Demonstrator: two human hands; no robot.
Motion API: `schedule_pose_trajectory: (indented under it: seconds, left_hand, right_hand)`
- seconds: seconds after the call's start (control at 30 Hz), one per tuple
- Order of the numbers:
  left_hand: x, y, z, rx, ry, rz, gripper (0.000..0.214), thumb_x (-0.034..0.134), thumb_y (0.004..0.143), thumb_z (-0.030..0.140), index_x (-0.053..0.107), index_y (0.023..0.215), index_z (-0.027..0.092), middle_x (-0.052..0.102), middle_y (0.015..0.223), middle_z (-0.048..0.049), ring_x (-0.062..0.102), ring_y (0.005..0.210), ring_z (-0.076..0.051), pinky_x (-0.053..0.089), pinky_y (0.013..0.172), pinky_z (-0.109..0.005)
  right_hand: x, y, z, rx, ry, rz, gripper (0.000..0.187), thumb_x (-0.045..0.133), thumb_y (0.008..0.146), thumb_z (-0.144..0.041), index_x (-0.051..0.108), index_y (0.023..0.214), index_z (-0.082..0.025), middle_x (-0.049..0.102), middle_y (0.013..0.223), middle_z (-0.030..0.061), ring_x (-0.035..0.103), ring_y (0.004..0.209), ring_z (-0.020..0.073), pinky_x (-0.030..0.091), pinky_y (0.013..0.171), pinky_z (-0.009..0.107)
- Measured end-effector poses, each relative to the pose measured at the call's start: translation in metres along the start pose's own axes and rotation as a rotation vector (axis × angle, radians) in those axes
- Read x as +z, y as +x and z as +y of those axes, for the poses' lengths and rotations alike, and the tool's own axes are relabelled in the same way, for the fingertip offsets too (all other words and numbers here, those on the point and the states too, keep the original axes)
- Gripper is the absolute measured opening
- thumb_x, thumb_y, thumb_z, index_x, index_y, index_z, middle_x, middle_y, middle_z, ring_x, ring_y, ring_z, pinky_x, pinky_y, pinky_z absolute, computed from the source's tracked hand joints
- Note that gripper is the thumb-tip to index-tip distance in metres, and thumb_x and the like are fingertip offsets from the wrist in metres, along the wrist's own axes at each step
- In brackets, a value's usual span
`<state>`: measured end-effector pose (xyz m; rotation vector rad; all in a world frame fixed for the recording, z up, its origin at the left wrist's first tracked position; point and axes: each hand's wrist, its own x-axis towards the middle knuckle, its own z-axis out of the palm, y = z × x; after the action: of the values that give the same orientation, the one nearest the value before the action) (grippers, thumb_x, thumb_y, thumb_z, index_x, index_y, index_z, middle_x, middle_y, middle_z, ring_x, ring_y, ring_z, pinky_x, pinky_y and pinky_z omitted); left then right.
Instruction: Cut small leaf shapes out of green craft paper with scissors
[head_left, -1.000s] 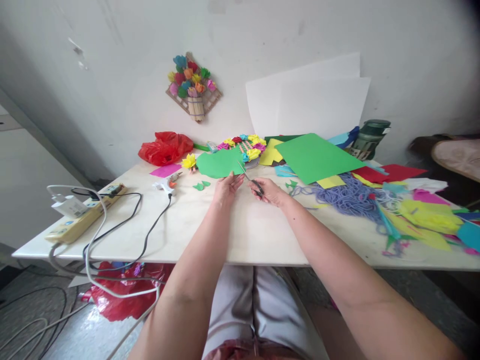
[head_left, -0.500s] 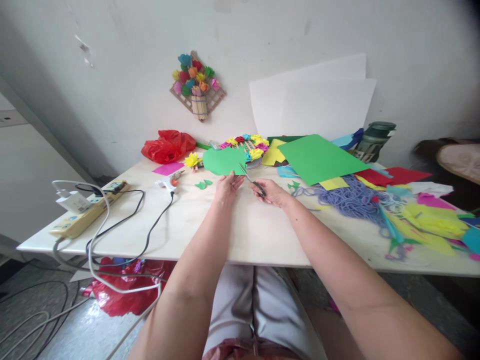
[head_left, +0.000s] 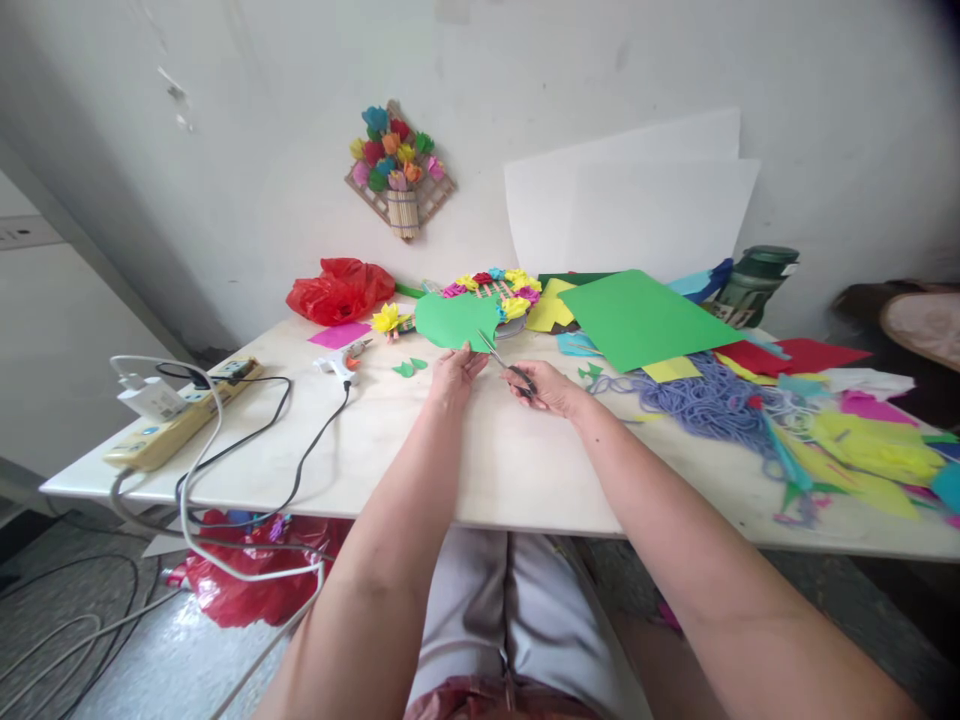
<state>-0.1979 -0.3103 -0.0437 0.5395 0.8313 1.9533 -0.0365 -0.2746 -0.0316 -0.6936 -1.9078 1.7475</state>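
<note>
My left hand grips the lower edge of a green paper piece, holding it raised above the table. In my right hand is a pair of scissors with dark handles, fingers wrapped round them. The blades point up and left at the paper's lower right edge, which they overlap. Small green leaf-shaped cutouts lie left of my left hand, and green scraps lie right of the scissors. Behind the paper, partly hidden, is a piece decorated with paper flowers.
A glue gun and a power strip with cords occupy the left. A large green sheet, purple yarn and coloured scraps cover the right. A red bag and a dark green bottle stand at the back.
The view has shifted slightly. The left edge of the green paper sits a little further right, while both hands keep nearly the same place and grip.
</note>
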Motion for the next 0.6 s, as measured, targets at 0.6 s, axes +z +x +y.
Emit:
schedule_pose_trajectory:
  seconds: [0.6]
  left_hand:
    - [-0.0022,0.0006,-0.0002,0.01,0.038,-0.01,0.017,0.065,0.07,0.015,0.049,0.064,0.013,0.062,0.064,-0.0043,0.063,0.061,-0.013,0.05,0.076,-0.034]
  right_hand:
    - [-0.003,0.0022,0.0012,0.045,-0.016,-0.002,0.02,0.057,0.074,-0.034,0.052,0.079,-0.015,0.049,0.053,-0.0045,0.039,0.032,0.004,0.015,0.024,0.015]
